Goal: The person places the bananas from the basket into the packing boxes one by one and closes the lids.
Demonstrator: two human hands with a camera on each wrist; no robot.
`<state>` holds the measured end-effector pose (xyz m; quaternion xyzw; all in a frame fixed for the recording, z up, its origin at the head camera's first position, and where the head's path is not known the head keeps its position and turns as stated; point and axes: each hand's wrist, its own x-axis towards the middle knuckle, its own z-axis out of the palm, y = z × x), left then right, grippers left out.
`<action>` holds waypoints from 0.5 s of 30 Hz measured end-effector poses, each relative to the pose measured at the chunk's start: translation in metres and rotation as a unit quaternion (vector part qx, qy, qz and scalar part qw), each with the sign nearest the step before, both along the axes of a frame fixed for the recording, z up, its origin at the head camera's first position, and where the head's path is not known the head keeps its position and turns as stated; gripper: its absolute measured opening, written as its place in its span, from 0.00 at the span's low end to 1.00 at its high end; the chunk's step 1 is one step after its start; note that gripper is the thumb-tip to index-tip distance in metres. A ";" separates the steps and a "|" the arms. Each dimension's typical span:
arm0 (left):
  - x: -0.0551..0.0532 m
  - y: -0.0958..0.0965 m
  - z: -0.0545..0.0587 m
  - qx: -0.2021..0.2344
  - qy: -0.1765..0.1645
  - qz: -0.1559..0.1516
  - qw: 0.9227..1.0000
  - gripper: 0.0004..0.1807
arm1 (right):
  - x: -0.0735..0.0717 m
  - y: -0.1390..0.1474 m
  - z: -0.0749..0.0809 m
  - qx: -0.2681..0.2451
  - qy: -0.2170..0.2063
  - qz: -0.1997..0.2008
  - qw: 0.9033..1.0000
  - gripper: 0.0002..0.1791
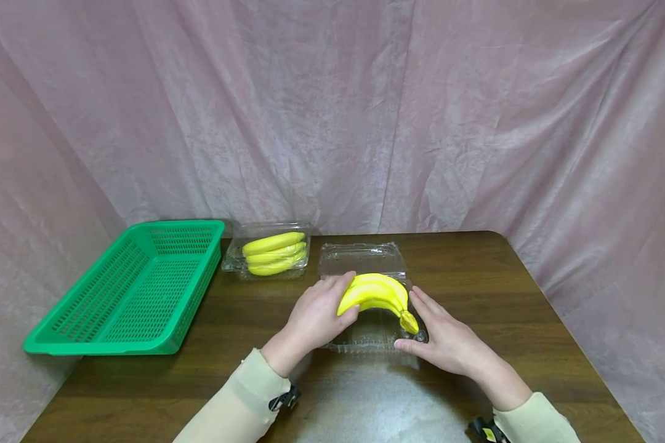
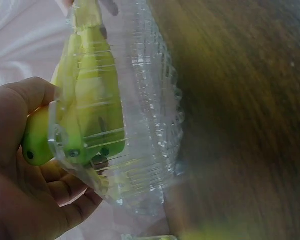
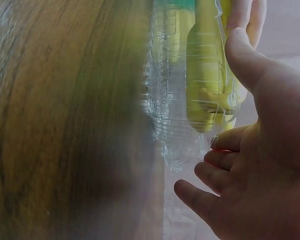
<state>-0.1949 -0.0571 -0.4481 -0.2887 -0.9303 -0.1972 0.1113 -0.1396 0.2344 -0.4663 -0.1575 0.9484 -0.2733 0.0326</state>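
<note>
My left hand [image 1: 316, 311] grips a bunch of yellow bananas [image 1: 374, 290] by its left end, thumb in front and fingers behind. The bunch arches over a clear plastic clamshell container [image 1: 360, 346], its stem end pointing down to the right. Behind, the container's lid [image 1: 361, 255] stands folded back. My right hand [image 1: 449, 338] is at the container's right side near the stem, with fingers spread and extended. In the left wrist view, dark banana tips [image 2: 74, 152] show through the clear wall. The right wrist view has the right fingertips [image 3: 221, 160] right at the container's edge.
A second clear container [image 1: 235, 261] with bananas [image 1: 274, 253] in it stands at the back, left of the open one. Farther left is a green plastic basket [image 1: 172, 346]. The brown wooden table [image 1: 476, 277] ends at a pink curtain [image 1: 338, 123].
</note>
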 end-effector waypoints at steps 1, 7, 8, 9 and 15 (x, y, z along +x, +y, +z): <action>0.000 0.000 -0.001 0.000 -0.002 0.000 1.000 0.38 | 0.000 0.000 0.000 0.000 0.000 0.000 1.000 0.63; -0.002 0.001 -0.008 -0.004 -0.012 0.004 1.000 0.37 | 0.000 0.000 0.000 0.001 0.001 0.000 1.000 0.64; -0.002 0.001 -0.009 -0.005 -0.012 0.004 1.000 0.37 | 0.000 0.000 0.000 0.002 0.002 0.000 1.000 0.64; -0.003 0.001 -0.010 -0.008 -0.012 0.005 1.000 0.37 | 0.000 0.000 0.000 0.002 0.003 0.001 1.000 0.63; -0.005 0.002 -0.016 -0.029 0.003 0.002 1.000 0.37 | 0.000 0.001 0.000 0.000 0.004 0.000 1.000 0.63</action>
